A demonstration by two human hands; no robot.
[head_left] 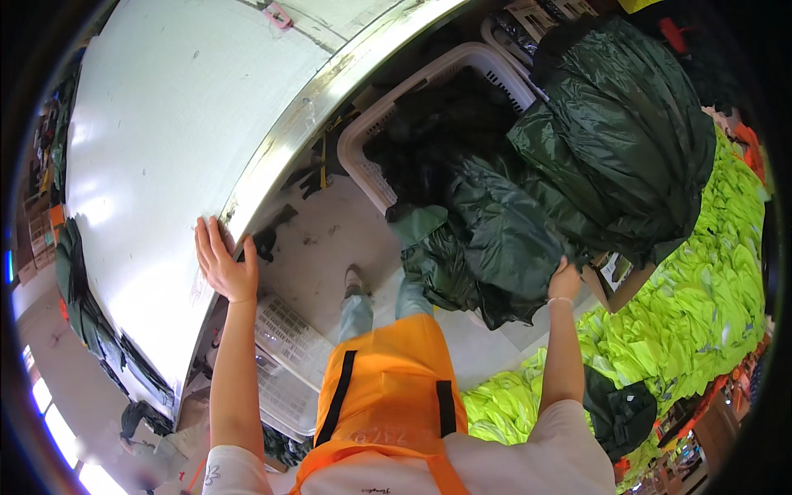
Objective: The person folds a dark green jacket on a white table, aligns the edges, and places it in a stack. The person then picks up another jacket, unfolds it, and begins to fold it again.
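My left hand [227, 262] lies with fingers stretched out on the edge of a large white table [181, 107]. Close to my body on the right, my right hand [565, 282] has its fingers closed on a shiny dark green garment [507, 235]. That garment hangs in loose folds over the near side of a white plastic basket [363, 157] holding black cloth. Its full shape is hidden in the folds. Just beyond my right hand, a big heap of dark green garments [619, 124] rests partly over a cardboard box [619, 289].
A mound of bright yellow-green garments [693, 289] spreads along the right. White baskets [289, 338] stand on the floor beside my left forearm. Dark garments [78, 289] hang at the table's left side. A small pink object [278, 15] lies on the tabletop.
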